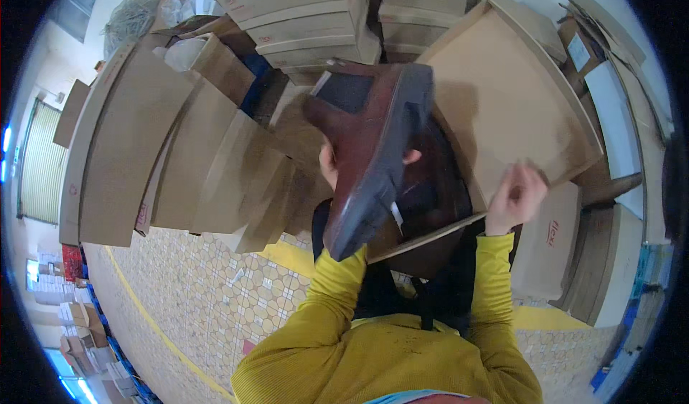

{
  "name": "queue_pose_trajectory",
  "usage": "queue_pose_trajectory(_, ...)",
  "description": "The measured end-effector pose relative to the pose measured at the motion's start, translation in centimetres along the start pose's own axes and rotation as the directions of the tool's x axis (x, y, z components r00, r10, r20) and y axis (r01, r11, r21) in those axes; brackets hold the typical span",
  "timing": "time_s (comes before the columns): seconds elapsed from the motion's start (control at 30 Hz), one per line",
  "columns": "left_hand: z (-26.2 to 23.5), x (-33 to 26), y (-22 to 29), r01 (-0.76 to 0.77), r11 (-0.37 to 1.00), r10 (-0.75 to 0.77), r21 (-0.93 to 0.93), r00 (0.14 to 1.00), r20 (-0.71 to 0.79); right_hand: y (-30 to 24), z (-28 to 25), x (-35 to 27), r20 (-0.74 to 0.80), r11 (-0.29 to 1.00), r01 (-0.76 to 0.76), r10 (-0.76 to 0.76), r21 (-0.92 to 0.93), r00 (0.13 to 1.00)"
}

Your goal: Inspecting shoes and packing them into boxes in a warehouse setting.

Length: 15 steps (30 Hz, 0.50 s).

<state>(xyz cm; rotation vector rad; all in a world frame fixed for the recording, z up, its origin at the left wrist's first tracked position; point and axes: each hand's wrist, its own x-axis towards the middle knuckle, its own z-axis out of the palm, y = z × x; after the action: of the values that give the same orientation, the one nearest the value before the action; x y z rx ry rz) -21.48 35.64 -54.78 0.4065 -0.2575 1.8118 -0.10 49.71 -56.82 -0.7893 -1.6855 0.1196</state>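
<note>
My left hand (328, 164) is closed around a reddish-brown leather ankle boot (362, 135). The boot is tilted, with its dark thick sole turned to the right and its toe pointing down toward me. Most of that hand is hidden behind it; a fingertip shows past the sole. Below and to the right, a second, dark reddish-brown boot (446, 178) lies in an open cardboard box (438, 233), partly covered by the first. My right hand (517, 197) hovers by the box's right side, fingers bent and blurred; I cannot make out anything in it.
A wide tan cardboard panel with raised edges (506, 95) stands behind the open box. Stacked shoe boxes (305, 27) rise at the back, and more boxes (143, 138) line the left. Cartons (549, 242) stand on the right. Patterned floor tiles (208, 282) carry yellow lines.
</note>
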Motion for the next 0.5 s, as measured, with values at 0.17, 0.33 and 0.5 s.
queue_pose_trajectory(0.17, 0.5, 2.3, 3.6, 0.131, 0.045, 0.428, 0.990, 0.893, -0.138, 0.9, -0.2, 0.3, -0.256, 0.928, -0.340, 0.369, 0.149, 0.893)
queue_pose_trajectory(0.33, -0.8, 3.5, -0.2, 0.373, -0.834, 0.372, 0.406, 0.924, -0.086, 1.2, -1.4, 0.9, -0.257, 0.943, -0.314, 0.278, -0.112, 0.926)
queue_pose_trajectory(0.5, -0.7, 4.2, -2.6, 0.413, -0.909, 0.387, 0.058, 0.886, -0.255, 1.7, -1.8, 0.9, -0.263, 0.954, -0.259, 0.214, -0.149, 0.941)
